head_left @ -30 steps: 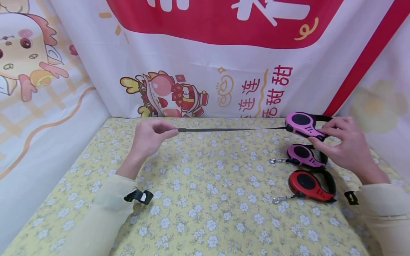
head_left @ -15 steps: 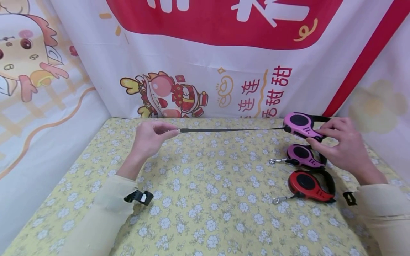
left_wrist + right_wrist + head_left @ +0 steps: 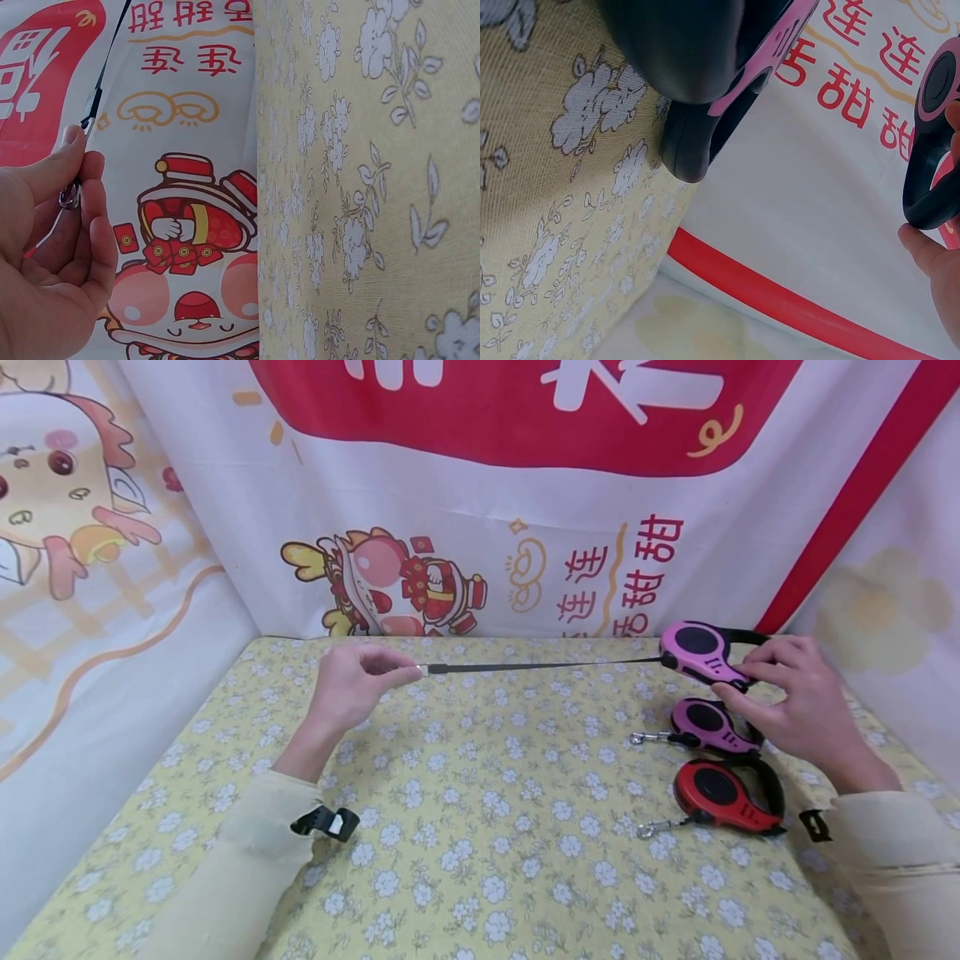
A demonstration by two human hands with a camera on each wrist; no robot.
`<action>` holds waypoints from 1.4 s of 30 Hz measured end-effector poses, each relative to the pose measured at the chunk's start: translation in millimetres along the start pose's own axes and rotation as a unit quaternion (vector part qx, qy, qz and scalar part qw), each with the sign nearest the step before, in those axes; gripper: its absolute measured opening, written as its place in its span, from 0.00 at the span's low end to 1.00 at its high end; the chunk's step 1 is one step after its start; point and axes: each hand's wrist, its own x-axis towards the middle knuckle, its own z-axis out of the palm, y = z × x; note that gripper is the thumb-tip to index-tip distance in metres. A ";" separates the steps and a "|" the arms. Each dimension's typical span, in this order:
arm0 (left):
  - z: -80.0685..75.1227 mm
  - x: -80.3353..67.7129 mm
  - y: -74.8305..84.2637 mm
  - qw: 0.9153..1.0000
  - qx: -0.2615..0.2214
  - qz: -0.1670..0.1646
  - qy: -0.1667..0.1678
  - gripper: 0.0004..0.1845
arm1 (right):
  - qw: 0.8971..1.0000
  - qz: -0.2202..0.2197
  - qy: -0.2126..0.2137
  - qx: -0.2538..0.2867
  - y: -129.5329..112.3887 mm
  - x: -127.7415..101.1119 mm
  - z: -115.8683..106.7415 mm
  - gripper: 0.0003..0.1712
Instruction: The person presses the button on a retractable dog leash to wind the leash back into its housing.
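Observation:
My right hand point(image 3: 795, 697) grips a pink and black retractable leash point(image 3: 701, 653) above the table's right side; its housing point(image 3: 932, 142) shows at the right wrist view's edge. A black strap point(image 3: 540, 667) runs taut from it leftward to my left hand point(image 3: 360, 681), which pinches the metal clip point(image 3: 71, 196) at the strap's end between thumb and fingers. A second pink leash point(image 3: 708, 724) and a red leash point(image 3: 723, 793) lie on the cloth below my right hand, their clips pointing left.
A yellow floral cloth point(image 3: 480, 827) covers the table. Printed banners point(image 3: 525, 502) close off the back and both sides. A black wrist-strap buckle point(image 3: 326, 821) sits on my left sleeve, another point(image 3: 815, 825) on my right.
The held pink leash has shifted slightly left and up with my right hand. The strap's clip end has moved a little right, so the drawn-out strap looks shorter.

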 end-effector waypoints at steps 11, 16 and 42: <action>0.1 -0.4 1.0 1.000 0.000 -0.001 0.000 0.15 | 1.000 -0.009 0.006 0.013 1.8 0.3 3.0 0.44; 0.5 -0.8 0.6 1.000 0.000 0.001 0.000 0.16 | 1.000 -0.016 0.007 0.015 2.1 0.5 3.8 0.49; 3.4 -1.1 2.5 1.000 0.001 -0.018 -0.009 0.15 | 0.999 -0.036 0.005 0.007 -0.8 2.8 8.1 0.58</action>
